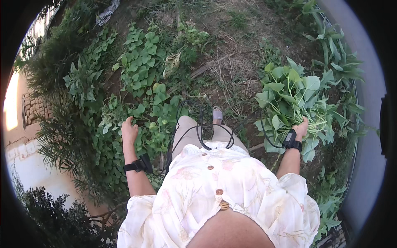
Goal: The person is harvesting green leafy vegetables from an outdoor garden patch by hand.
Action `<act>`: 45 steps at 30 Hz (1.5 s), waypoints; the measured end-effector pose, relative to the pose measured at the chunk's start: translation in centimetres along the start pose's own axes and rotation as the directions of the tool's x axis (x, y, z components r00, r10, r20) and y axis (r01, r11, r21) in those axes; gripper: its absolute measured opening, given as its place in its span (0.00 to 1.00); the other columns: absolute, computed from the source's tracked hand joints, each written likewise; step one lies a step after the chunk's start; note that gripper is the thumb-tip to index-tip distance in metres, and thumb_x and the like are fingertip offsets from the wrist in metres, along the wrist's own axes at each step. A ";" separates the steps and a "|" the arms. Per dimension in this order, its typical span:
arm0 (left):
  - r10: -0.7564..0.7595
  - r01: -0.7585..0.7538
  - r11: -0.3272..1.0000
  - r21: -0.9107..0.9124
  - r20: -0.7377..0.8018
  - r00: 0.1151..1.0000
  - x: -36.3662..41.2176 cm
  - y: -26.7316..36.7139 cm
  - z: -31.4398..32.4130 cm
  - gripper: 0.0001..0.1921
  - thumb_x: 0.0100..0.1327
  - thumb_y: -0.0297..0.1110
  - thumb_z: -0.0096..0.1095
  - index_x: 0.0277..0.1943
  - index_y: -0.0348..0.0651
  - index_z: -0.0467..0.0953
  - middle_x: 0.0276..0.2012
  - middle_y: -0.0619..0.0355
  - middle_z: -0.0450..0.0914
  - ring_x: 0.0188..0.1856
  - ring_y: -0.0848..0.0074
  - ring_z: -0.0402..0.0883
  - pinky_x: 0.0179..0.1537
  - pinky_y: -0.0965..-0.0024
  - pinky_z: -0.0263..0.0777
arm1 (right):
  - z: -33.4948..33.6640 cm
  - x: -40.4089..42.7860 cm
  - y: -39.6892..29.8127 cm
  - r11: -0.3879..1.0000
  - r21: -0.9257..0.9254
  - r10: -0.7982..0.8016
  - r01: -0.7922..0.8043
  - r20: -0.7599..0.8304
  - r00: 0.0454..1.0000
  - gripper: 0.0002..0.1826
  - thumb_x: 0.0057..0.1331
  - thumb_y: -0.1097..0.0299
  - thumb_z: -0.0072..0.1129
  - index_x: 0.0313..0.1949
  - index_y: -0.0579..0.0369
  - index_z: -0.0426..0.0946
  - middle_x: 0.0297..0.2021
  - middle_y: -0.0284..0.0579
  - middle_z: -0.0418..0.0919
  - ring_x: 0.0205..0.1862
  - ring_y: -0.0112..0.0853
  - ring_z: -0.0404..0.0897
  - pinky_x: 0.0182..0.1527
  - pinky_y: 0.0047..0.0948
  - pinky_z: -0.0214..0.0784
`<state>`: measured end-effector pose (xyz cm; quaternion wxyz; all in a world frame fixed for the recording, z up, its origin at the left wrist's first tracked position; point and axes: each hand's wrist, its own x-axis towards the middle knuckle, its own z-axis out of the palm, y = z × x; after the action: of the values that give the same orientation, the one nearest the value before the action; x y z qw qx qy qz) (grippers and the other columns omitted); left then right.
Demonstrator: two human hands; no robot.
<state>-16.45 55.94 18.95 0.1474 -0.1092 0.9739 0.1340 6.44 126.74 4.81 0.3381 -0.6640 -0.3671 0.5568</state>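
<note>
My right hand (301,127) grips a large bunch of broad green leaves (287,90) by its pale stems. The cut or picked stem ends (319,124) stick out on the right side of the fist, and the leaves fan out upward and around the wrist. My left hand (129,131) is over low leafy vines (155,108) on the left, its fingers partly bent. A pale, limp sprig (108,119) lies right beside its fingertips; whether the fingers hold it I cannot tell.
Heart-leaved plants (141,59) grow ahead on the left. A wooden stick (211,65) lies among dry grass. Black cables (201,136) loop before my legs. A wall (366,124) borders the right, with leafy plants (335,52) along it; a plastered wall (34,161) stands left.
</note>
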 end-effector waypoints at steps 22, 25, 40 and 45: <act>-0.079 0.084 0.994 -0.069 0.082 0.994 6.0 16.3 -0.5 0.30 0.62 0.59 0.46 0.24 0.36 0.75 0.14 0.55 0.76 0.15 0.71 0.77 0.26 0.66 0.70 | 3.1 -2.6 -4.5 0.946 0.324 -0.031 -0.019 0.149 0.988 0.09 0.48 0.72 0.62 0.30 0.55 0.73 0.28 0.39 0.74 0.27 0.33 0.75 0.34 0.32 0.71; -0.022 0.026 0.999 -0.035 0.094 0.995 7.3 17.2 -0.6 0.26 0.61 0.55 0.50 0.27 0.36 0.76 0.17 0.51 0.77 0.18 0.66 0.78 0.30 0.63 0.71 | 6.6 -5.4 -6.6 0.935 0.352 -0.059 -0.033 0.249 0.967 0.09 0.48 0.72 0.62 0.30 0.56 0.73 0.28 0.40 0.75 0.28 0.34 0.76 0.34 0.33 0.72; -0.002 -0.004 1.000 0.026 0.210 0.978 24.1 27.9 2.1 0.13 0.56 0.42 0.55 0.38 0.45 0.80 0.36 0.47 0.80 0.41 0.57 0.79 0.43 0.60 0.71 | 22.6 0.2 -9.4 0.914 0.325 0.163 -0.242 0.251 0.954 0.10 0.49 0.73 0.59 0.33 0.57 0.72 0.31 0.43 0.77 0.30 0.38 0.77 0.36 0.36 0.74; 0.041 -0.042 0.999 -0.017 -0.034 0.999 32.6 35.9 1.8 0.09 0.51 0.31 0.58 0.36 0.43 0.80 0.35 0.47 0.80 0.39 0.57 0.79 0.42 0.61 0.72 | 29.8 6.3 -11.6 0.990 0.068 -0.135 0.120 0.287 0.948 0.09 0.51 0.71 0.57 0.34 0.56 0.73 0.32 0.41 0.76 0.32 0.36 0.77 0.38 0.34 0.72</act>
<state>-55.42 84.54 15.23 0.1273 -0.0927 0.9770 0.1439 -23.62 139.17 7.15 0.3324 -0.5411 -0.4410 0.6342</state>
